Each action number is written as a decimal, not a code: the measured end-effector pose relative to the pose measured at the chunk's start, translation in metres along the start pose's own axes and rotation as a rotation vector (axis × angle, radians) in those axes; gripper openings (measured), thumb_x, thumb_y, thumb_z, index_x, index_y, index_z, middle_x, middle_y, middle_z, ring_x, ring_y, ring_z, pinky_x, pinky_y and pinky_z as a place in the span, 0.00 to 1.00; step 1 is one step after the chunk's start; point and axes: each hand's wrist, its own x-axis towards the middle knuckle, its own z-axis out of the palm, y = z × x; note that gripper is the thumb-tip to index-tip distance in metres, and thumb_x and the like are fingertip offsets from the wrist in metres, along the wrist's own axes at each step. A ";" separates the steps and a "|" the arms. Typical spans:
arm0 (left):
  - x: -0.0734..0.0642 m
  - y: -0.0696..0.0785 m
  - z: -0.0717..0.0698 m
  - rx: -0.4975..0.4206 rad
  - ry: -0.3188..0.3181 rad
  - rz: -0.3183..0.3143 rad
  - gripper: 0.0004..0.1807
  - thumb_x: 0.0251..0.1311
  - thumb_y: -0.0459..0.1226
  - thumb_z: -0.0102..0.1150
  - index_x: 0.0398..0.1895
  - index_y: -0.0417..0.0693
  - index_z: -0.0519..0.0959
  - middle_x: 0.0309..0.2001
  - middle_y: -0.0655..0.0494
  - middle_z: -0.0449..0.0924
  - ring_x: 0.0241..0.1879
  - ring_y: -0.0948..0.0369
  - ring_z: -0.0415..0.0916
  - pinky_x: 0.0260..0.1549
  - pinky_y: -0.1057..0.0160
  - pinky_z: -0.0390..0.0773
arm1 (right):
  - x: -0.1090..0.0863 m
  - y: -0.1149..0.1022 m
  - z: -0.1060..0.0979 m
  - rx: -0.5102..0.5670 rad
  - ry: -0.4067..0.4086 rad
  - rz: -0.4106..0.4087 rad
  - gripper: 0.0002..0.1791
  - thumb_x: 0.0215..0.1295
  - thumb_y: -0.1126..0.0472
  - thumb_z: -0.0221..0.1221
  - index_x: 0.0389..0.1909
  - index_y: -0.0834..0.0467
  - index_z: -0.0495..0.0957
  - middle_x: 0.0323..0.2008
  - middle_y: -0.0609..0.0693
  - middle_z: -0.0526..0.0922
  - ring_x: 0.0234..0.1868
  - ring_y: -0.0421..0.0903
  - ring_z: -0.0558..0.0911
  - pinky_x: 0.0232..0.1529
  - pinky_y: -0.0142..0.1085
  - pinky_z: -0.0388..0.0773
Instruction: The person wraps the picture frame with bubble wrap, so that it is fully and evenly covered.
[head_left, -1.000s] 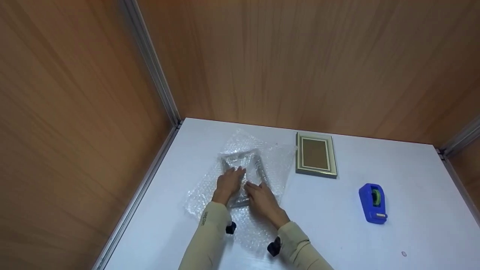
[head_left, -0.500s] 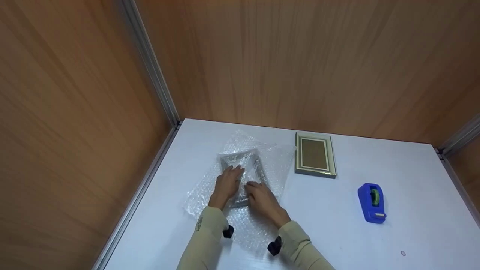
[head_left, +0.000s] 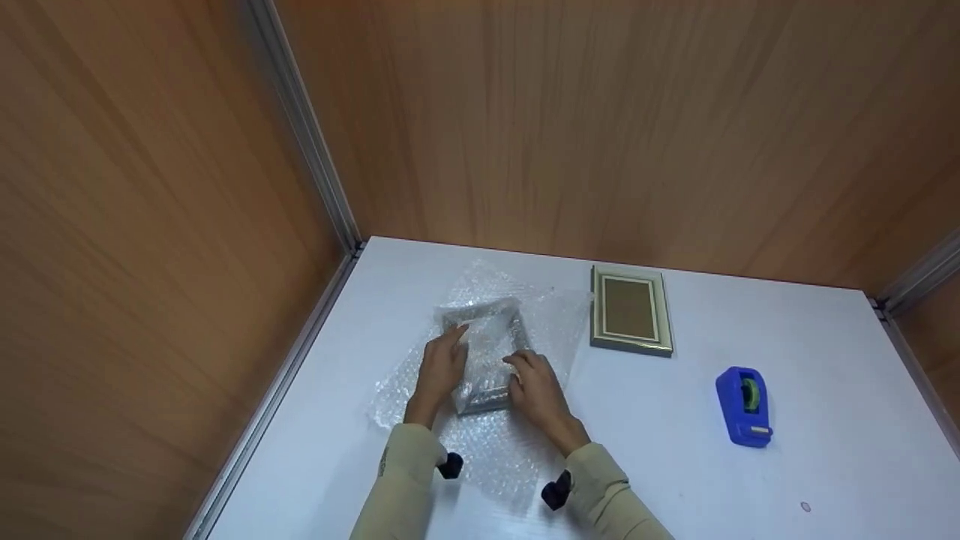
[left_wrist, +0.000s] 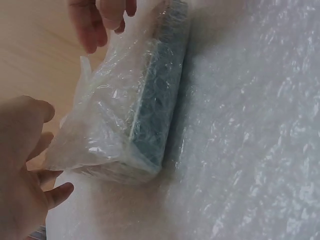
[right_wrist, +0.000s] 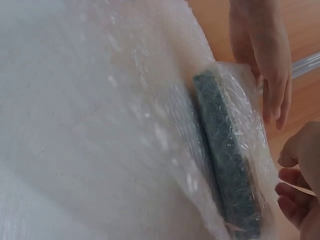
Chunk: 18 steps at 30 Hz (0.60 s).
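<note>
Bubble-wrapped frame sits mid-picture, on spread bubble wrap over white table. Left hand at its left side, fingers loosely spread, nothing gripped. Right hand at its right side, fingers relaxed, slightly bent, nothing visibly held. Can't tell if either touches film. Second frame right of centre; blue tape dispenser lower right.

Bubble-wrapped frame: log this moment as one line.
left hand: at left side of wrapped frame; right hand: at its right side; bubble wrap: under and over it; unwrapped frame: untouched; tape dispenser: untouched
</note>
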 end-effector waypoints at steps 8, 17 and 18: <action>-0.006 -0.006 -0.001 -0.028 0.026 -0.243 0.25 0.65 0.36 0.47 0.63 0.33 0.62 0.54 0.38 0.69 0.54 0.45 0.69 0.54 0.50 0.69 | -0.001 0.010 -0.003 0.169 -0.055 0.306 0.26 0.58 0.63 0.59 0.58 0.61 0.68 0.53 0.56 0.69 0.55 0.53 0.69 0.55 0.45 0.69; -0.006 -0.009 -0.005 -0.112 -0.022 -0.399 0.24 0.66 0.38 0.42 0.60 0.29 0.65 0.52 0.36 0.72 0.54 0.44 0.69 0.55 0.51 0.69 | -0.002 0.022 -0.004 0.326 -0.139 0.462 0.29 0.62 0.60 0.57 0.61 0.67 0.62 0.53 0.62 0.69 0.55 0.56 0.71 0.55 0.47 0.69; -0.006 -0.009 -0.006 -0.114 -0.022 -0.403 0.23 0.66 0.37 0.42 0.59 0.28 0.66 0.51 0.36 0.73 0.54 0.44 0.70 0.54 0.51 0.69 | -0.002 0.023 -0.004 0.340 -0.146 0.477 0.29 0.62 0.59 0.57 0.62 0.67 0.62 0.53 0.62 0.70 0.55 0.56 0.71 0.55 0.47 0.70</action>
